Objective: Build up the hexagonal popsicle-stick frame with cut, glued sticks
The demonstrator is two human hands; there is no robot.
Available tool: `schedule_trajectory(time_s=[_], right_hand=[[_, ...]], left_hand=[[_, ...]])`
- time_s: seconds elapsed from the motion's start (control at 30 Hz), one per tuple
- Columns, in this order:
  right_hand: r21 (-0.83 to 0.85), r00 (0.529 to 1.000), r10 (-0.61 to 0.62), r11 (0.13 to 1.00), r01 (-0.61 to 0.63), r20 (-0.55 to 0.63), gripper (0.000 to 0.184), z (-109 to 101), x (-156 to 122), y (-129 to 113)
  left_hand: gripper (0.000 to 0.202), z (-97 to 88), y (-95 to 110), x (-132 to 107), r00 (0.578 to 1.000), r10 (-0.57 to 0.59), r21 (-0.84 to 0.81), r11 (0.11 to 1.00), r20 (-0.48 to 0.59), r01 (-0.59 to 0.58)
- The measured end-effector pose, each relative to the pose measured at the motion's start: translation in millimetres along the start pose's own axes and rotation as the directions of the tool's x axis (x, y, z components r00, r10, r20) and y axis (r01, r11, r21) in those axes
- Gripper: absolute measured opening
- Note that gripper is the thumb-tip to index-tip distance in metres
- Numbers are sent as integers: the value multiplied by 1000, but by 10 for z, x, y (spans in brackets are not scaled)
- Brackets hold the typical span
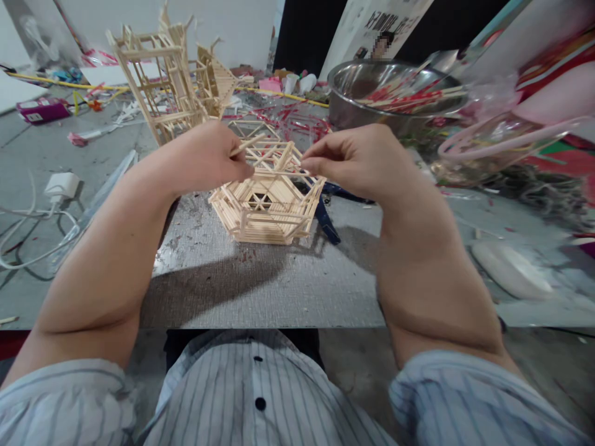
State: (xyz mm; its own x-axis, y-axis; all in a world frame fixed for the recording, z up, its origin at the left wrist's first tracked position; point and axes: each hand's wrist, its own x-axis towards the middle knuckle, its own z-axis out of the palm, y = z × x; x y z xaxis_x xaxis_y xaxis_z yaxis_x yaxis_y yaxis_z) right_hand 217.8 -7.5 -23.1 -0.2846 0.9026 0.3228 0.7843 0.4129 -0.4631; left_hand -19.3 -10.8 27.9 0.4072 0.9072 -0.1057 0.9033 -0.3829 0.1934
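Observation:
A hexagonal model of thin wooden sticks (pixel 267 207) stands on the grey mat (pixel 260 285) in front of me. My left hand (pixel 204 155) hovers over its left rim, fingers closed on a short wooden stick (pixel 245 145) that points up to the right. My right hand (pixel 357 158) is over the right rim, fingers pinched together at the model's top edge; whether they hold a stick I cannot make out. Both forearms rest near the mat.
A taller stick tower (pixel 162 80) and a stick roof piece (pixel 216 77) stand behind. A steel bowl (pixel 372 87) of red-tipped sticks sits at the back right beside a pink-rimmed clear container (pixel 506 145). A white charger and cables (pixel 60 186) lie left. Blue-handled tool (pixel 328 226) lies under the model.

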Motion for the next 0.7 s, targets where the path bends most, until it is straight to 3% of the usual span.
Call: schedule_trajectory(time_s=[0.07,0.17,0.23,0.33,0.43,0.57,0.63,0.7], right_hand=[[18,982,-12,1000,9,190,23,-131,-46,17],[-18,869,7,1000,2,494,35,-216,-104,-9],[-86,810,59,996,-11,583,42,-191,-133,-56],[-115,786,78,993,-9,614,45,-97,-185,-94],[-29,788,18,1000,-1,616,44,-14,-262,-44],[47,826,-26,999,0,563,42,71,-340,50],[72,853,2,996,-47,522,42,132,-350,80],[126,882,15,989,-84,472,44,212,-349,111]], left_hand=[[35,-58,-48,-67,999,-6,-40,999,-47,4],[37,-98,-121,-131,991,-4,-91,996,-137,-9],[30,-96,-129,-152,983,47,-136,988,-175,-72],[13,-56,-25,-168,978,155,-228,956,-143,-185],[9,28,193,-199,944,329,-283,905,-8,-318],[11,220,470,-298,813,574,-373,778,98,-505],[14,351,550,-362,744,645,-422,732,175,-535],[18,498,587,-417,705,661,-438,730,257,-524]])
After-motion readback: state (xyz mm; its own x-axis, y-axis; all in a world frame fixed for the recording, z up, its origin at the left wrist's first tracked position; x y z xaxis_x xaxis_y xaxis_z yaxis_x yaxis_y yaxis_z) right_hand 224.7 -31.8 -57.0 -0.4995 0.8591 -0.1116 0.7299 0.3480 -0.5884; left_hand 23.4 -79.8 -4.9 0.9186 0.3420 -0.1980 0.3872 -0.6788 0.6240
